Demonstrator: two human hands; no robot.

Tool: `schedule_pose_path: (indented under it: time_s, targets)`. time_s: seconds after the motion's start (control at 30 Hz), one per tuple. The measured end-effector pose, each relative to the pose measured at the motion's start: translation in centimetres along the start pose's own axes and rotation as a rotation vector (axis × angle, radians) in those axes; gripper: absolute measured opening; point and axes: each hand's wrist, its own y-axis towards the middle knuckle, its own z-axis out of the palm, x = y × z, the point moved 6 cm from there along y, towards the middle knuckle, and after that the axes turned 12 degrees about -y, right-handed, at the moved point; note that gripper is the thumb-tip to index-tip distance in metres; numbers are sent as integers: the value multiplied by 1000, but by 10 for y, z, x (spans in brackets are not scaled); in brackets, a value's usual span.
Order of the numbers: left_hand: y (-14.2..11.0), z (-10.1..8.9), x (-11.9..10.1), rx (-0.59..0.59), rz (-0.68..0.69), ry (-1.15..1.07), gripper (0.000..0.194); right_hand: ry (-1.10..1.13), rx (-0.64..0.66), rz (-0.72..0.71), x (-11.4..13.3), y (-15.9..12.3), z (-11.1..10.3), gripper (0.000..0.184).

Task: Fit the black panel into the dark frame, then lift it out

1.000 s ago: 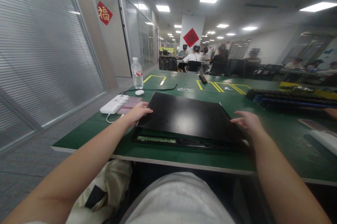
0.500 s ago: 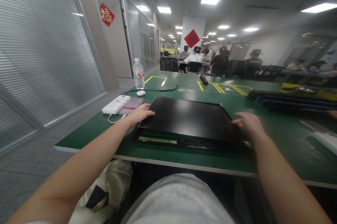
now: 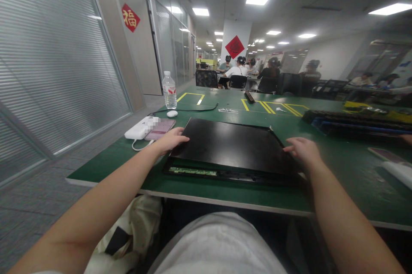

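Observation:
A large flat black panel [image 3: 231,145] lies on the green table [image 3: 112,158] over a black frame whose near edge shows a green circuit strip [image 3: 192,171]. My left hand [image 3: 170,139] grips the panel's left edge, thumb on top. At the panel's right edge my right hand [image 3: 302,149] holds on with its fingers curled over the top. The panel sits nearly flat on the frame.
A white power bank [image 3: 139,128], a phone [image 3: 161,128], a water bottle [image 3: 169,90] and a white mouse [image 3: 172,113] stand at the left. Dark trays [image 3: 354,121] lie at the right. People sit at tables in the background.
The panel's near edge has come down from its raised tilt onto the frame. Both hands stayed on its edges and dropped a little with it.

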Motion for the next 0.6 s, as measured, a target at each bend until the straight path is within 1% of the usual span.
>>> schedule_pose_path:
  time_s: [0.23,0.3,0.6]
  targets:
    - [-2,2,-2,12,0,25,44,-177,-21,-84,-6,11,2,28]
    - [-3,2,-2,14,3,22,44,-207,-25,-89,-6,12,3,27]
    - [-4,2,-3,8,4,53,48,-278,-33,-93,4,4,0,26]
